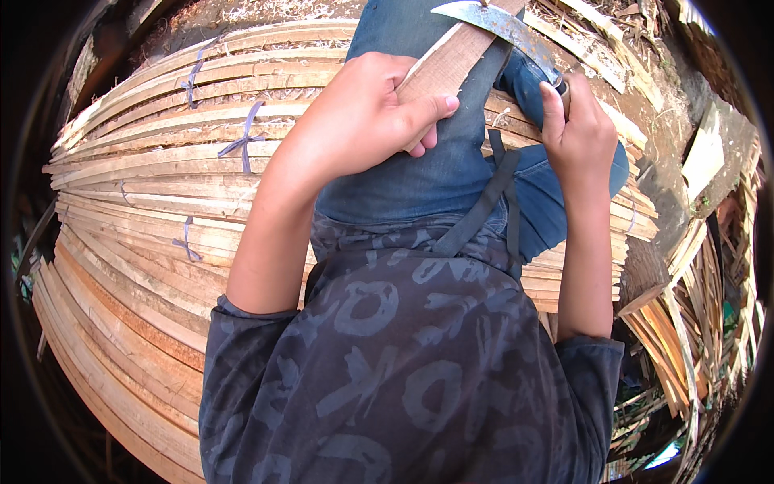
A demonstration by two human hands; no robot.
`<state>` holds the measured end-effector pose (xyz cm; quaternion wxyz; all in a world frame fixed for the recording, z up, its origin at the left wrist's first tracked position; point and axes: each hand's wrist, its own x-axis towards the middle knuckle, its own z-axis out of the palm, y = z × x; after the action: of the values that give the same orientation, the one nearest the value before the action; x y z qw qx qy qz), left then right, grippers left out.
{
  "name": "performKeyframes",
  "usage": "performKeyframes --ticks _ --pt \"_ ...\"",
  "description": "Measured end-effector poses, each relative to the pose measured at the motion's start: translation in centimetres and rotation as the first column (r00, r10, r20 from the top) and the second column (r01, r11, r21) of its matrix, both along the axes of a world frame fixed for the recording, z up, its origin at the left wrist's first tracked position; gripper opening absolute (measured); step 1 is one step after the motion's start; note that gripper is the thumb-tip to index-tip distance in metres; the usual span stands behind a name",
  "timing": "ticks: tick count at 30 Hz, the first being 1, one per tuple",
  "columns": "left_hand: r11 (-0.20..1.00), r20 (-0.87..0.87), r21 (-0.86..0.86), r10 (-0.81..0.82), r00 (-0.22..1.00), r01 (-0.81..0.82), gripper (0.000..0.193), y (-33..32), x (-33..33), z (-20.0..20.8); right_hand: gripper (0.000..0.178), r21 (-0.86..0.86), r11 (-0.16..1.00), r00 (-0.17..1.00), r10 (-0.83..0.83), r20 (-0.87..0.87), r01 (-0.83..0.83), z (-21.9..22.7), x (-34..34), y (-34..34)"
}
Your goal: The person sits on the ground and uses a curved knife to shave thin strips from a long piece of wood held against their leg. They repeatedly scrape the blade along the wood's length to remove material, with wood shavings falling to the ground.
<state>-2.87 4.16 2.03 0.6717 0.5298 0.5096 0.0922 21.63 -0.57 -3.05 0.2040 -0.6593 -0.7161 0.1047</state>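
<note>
My left hand [387, 113] is closed round the near end of a flat wooden slat [445, 68], thumb along its edge. The slat slopes away up and to the right above my jean-clad leg. In my right hand [577, 121] is the handle of a sickle [516, 36], held with the thumb up. Its curved metal blade lies across the slat's far part, the tip pointing left. Most of the handle is hidden by my fingers, and the slat's far end runs to the upper edge of the view.
I sit on bundles of long wooden slats [153, 234], several tied with purple strips [242, 139]. Wood shavings and offcuts [588, 40] litter the ground ahead. A cut log [645, 282] and a pile of split strips [685, 347] lie at the right. A dark strap [484, 206] crosses my lap.
</note>
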Motion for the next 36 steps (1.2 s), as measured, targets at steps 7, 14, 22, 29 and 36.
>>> performKeyframes --ticks 7,14,22,29,36 --pt "0.999 0.012 -0.037 0.022 1.0 -0.022 0.023 -0.4 0.5 0.1 0.028 -0.119 0.986 0.987 0.099 -0.129 -0.115 1.9 -2.7 -1.7" --pt "1.0 0.019 -0.008 0.0 1.0 0.0 0.023 -0.5 0.3 -0.3 0.03 0.036 0.997 0.997 0.074 0.035 -0.075 -0.1 -0.6 0.9" --pt "0.997 0.034 -0.064 0.04 0.999 -0.038 0.024 -1.3 -1.0 -0.2 0.04 -0.021 0.869 0.866 -0.49 0.103 0.494 -0.9 20.3 2.0" --pt "0.996 -0.051 -0.08 0.025 0.998 -0.029 0.025 -0.5 0.1 0.3 0.031 -0.156 0.91 0.906 -0.404 -0.125 0.384 0.1 10.0 -2.1" --pt "0.997 -0.069 -0.081 0.011 0.998 -0.017 0.024 -0.2 0.2 0.1 0.024 -0.213 0.974 0.915 -0.012 -0.404 -0.081 0.7 -1.6 0.2"
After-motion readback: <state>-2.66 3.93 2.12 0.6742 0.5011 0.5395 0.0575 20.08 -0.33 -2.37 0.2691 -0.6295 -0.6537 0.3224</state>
